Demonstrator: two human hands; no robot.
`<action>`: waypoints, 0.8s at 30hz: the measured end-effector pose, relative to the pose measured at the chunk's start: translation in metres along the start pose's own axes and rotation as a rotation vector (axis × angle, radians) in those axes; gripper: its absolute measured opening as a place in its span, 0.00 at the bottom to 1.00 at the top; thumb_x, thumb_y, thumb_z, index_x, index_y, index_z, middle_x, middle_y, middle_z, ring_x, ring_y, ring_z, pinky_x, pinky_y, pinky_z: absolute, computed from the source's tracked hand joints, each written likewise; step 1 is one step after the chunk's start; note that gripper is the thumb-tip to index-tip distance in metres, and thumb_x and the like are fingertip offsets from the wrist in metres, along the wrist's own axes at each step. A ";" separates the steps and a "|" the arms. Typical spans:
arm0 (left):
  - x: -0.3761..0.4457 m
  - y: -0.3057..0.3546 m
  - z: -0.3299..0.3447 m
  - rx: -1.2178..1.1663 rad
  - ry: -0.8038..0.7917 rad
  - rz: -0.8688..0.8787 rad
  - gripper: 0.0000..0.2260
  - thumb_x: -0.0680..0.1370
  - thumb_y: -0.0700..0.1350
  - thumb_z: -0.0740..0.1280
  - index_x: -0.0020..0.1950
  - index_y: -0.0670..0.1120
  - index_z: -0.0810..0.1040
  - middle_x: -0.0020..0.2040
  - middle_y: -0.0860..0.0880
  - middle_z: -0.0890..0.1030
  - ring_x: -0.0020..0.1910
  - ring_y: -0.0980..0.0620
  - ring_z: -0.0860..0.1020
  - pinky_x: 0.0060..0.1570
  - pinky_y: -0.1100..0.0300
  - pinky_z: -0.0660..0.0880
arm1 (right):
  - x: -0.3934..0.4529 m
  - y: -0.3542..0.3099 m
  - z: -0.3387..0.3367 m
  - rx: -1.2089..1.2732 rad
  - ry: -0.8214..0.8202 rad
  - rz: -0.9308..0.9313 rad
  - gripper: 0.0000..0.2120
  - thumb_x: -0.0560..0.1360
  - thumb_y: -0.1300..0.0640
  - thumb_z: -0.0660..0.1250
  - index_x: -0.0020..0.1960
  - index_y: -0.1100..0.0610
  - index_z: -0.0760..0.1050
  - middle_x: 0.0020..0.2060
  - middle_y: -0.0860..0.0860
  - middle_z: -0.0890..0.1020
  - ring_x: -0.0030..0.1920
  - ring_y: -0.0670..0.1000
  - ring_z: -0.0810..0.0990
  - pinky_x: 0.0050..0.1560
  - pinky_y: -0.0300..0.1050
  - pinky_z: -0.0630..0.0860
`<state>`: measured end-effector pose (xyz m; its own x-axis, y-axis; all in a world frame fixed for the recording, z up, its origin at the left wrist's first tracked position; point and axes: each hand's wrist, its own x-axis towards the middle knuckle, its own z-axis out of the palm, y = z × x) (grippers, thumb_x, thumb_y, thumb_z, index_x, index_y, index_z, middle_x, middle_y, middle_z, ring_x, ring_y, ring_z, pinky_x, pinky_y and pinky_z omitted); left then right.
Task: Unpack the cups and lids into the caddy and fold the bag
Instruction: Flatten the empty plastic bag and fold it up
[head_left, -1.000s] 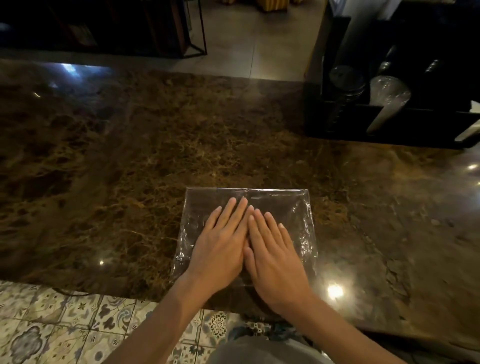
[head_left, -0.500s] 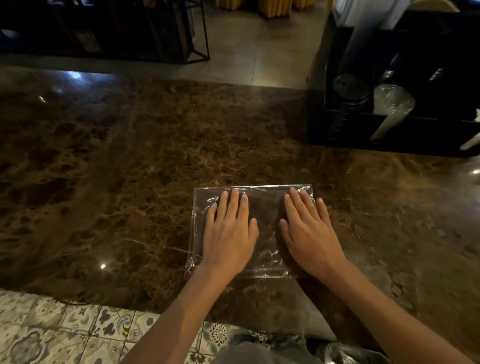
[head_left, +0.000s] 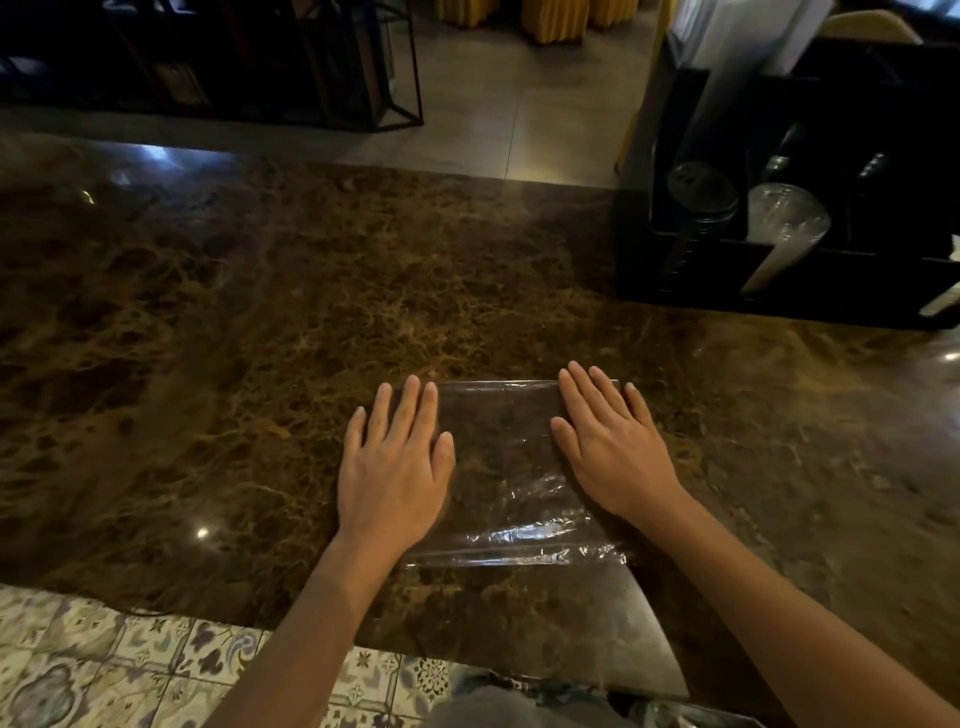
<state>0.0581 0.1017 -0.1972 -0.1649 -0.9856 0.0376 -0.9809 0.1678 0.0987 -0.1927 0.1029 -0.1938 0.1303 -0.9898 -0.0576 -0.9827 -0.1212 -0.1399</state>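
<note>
status: clear plastic bag (head_left: 506, 467) lies flat on the marble counter (head_left: 260, 338), close to the counter's near edge. both hands are on the bag, palms down, fingers spread, gripping nothing. left hand (head_left: 392, 470) presses the bag's left edge, with its outer fingers hanging over onto bare counter. right hand (head_left: 608, 447) presses the bag's right edge. the middle of the bag between them is uncovered.

black caddy (head_left: 779, 301) sits far right of the bag, well apart from it. one compartment holds a stack of lids (head_left: 701, 195), the next a sleeve of clear cups (head_left: 787, 228) leaning over. unpack looks done by my read; what's left is the fold.

risks from here:
- film is thin and slick on polished stone. lift one palm to start a fold and the bag can slide or spring open, so the crease goes off-square.
- the bag's near edge is wrinkled and looks puffed. trapped air there would fight the fold and pop it open on release.
- the bag sits close to the counter's near edge. a drag toward the body could pull it off onto the tiled floor (head_left: 104, 670).
- clear film over dark marble makes the edges hard to see, so it's easy to misalign corners.
</note>
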 end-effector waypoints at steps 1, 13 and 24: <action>0.000 -0.002 0.000 0.004 -0.010 0.011 0.28 0.83 0.59 0.41 0.81 0.49 0.55 0.81 0.48 0.57 0.80 0.45 0.55 0.76 0.43 0.54 | 0.002 0.001 -0.002 0.006 0.009 0.009 0.30 0.83 0.41 0.40 0.81 0.52 0.51 0.81 0.49 0.54 0.81 0.51 0.48 0.79 0.57 0.43; 0.018 -0.007 0.002 -0.068 0.052 0.067 0.27 0.84 0.58 0.45 0.80 0.48 0.56 0.80 0.47 0.61 0.79 0.45 0.57 0.74 0.46 0.55 | 0.112 -0.047 -0.056 0.228 -0.361 -0.165 0.10 0.77 0.49 0.70 0.54 0.53 0.76 0.47 0.51 0.81 0.43 0.49 0.80 0.43 0.46 0.80; 0.033 -0.036 -0.034 -0.872 0.064 -0.238 0.27 0.78 0.48 0.70 0.76 0.50 0.66 0.67 0.47 0.77 0.59 0.58 0.77 0.55 0.65 0.73 | 0.100 0.007 -0.066 0.984 -0.369 0.036 0.06 0.75 0.60 0.73 0.42 0.59 0.78 0.32 0.50 0.80 0.28 0.44 0.75 0.27 0.35 0.70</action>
<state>0.0911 0.0635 -0.1661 0.0634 -0.9976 -0.0274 -0.5574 -0.0582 0.8282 -0.1951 -0.0016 -0.1354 0.2975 -0.8874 -0.3521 -0.4682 0.1859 -0.8639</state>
